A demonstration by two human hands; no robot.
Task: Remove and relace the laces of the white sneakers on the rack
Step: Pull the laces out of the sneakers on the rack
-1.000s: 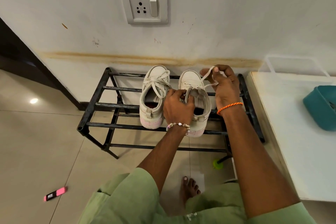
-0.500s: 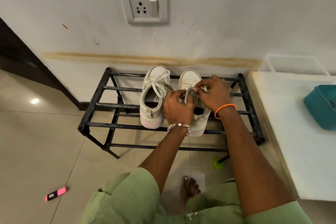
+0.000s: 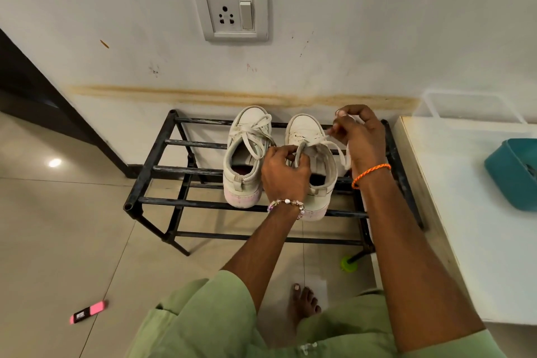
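Two white sneakers stand side by side, toes to the wall, on the top bars of a black metal rack [image 3: 151, 171]. The left sneaker [image 3: 247, 154] is fully laced with loose ends lying across it. The right sneaker [image 3: 308, 136] has most of its lace pulled out. My left hand [image 3: 286, 174] grips the right sneaker's tongue and collar edge. My right hand [image 3: 359, 136] pinches the white lace [image 3: 340, 145] and holds it up to the right of the shoe; a length hangs below my wrist.
A wall with a socket plate [image 3: 231, 11] is right behind the rack. A white counter [image 3: 465, 212] with a teal tub [image 3: 514, 174] stands at the right. A pink marker [image 3: 87, 312] lies on the tiled floor at left. My bare foot [image 3: 303, 302] is below the rack.
My right hand went down to the right sneaker's eyelets, then drew the lace back up and out to the right. My left hand stayed on the tongue.
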